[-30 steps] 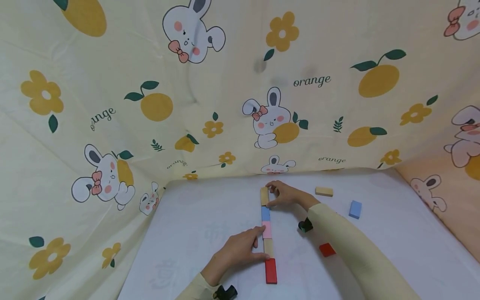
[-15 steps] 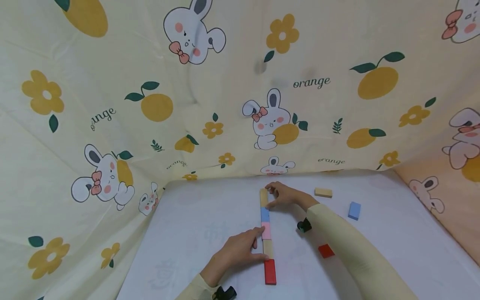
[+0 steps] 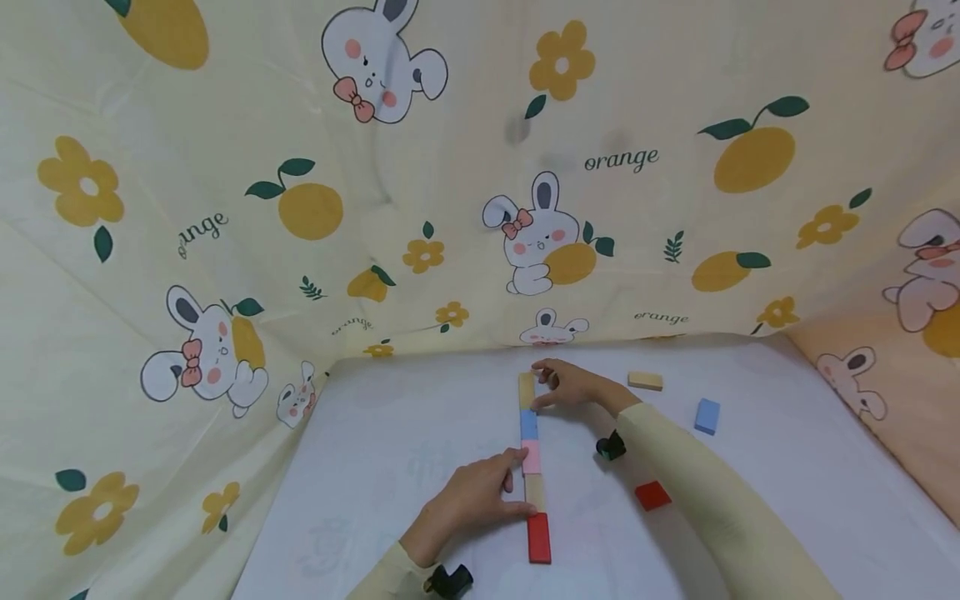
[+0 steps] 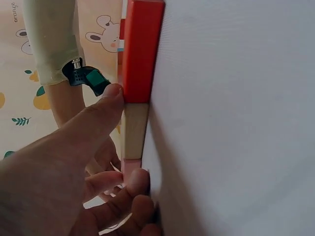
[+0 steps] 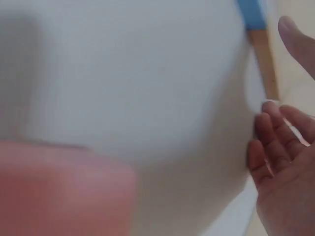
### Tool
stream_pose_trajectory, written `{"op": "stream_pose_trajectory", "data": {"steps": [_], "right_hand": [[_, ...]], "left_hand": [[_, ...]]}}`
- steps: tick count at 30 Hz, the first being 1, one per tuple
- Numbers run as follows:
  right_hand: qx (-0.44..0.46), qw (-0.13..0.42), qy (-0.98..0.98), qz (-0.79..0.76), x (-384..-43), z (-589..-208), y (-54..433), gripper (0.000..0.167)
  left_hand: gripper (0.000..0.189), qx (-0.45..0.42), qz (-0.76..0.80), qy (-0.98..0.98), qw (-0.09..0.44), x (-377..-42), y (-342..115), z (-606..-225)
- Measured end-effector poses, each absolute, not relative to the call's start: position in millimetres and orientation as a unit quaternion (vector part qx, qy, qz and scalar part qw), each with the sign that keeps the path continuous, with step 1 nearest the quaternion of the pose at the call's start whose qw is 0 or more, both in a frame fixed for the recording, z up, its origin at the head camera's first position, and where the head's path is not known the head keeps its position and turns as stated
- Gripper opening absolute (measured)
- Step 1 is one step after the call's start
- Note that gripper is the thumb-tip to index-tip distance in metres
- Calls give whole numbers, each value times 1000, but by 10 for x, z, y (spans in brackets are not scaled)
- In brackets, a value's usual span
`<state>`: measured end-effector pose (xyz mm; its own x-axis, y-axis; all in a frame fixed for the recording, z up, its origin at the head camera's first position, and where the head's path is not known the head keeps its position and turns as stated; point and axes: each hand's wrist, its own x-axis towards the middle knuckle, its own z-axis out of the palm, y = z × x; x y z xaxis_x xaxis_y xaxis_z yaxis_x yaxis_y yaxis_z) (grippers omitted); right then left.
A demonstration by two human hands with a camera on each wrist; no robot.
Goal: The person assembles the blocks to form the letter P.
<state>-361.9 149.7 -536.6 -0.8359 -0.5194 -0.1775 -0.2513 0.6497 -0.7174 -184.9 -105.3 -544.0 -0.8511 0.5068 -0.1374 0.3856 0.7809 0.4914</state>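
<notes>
A straight row of blocks runs away from me in the head view: red block [image 3: 538, 538], wooden block [image 3: 534, 493], pink block [image 3: 532, 457], blue block [image 3: 529, 425] and far wooden block [image 3: 527, 390]. My left hand [image 3: 474, 495] touches the row from the left. Its thumb [image 4: 112, 93] lies at the joint of the red and wooden blocks, with fingertips at the pink block. To the right of the far wooden block is my right hand [image 3: 570, 386]. In the right wrist view its thumb [image 5: 295, 39] stands apart from the row and its other fingertips are near the wooden block's end.
Loose on the white table [image 3: 375, 467] at right are a wooden block [image 3: 645, 381], a blue block [image 3: 707, 416] and a red block [image 3: 652, 496]. A patterned cloth [image 3: 450, 208] rises behind the table and at the sides. The right sleeve [image 3: 712, 483] passes close to the loose red block.
The head view has shifted slightly. The right index finger appears a little farther from the far wooden block; the left hand and the row stay in place.
</notes>
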Motion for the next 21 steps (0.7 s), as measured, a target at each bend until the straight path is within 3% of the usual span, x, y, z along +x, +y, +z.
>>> {"op": "stream_pose_trajectory", "data": {"steps": [8,16,21], "right_hand": [[-232,164,884,-372,-3602,-5229,1793,61],[-226,146,895,-355,-3562,-5212,2223,50],[-223,115,903,-349,-3494,-5214,2419,46]], "left_hand": [[83,215,243,935,146,-1873,-1023,-5408],[66,247,215,942,79,-1933,-1005,-5446],[60,238,213,945,70,-1963,-996,-5482]]}}
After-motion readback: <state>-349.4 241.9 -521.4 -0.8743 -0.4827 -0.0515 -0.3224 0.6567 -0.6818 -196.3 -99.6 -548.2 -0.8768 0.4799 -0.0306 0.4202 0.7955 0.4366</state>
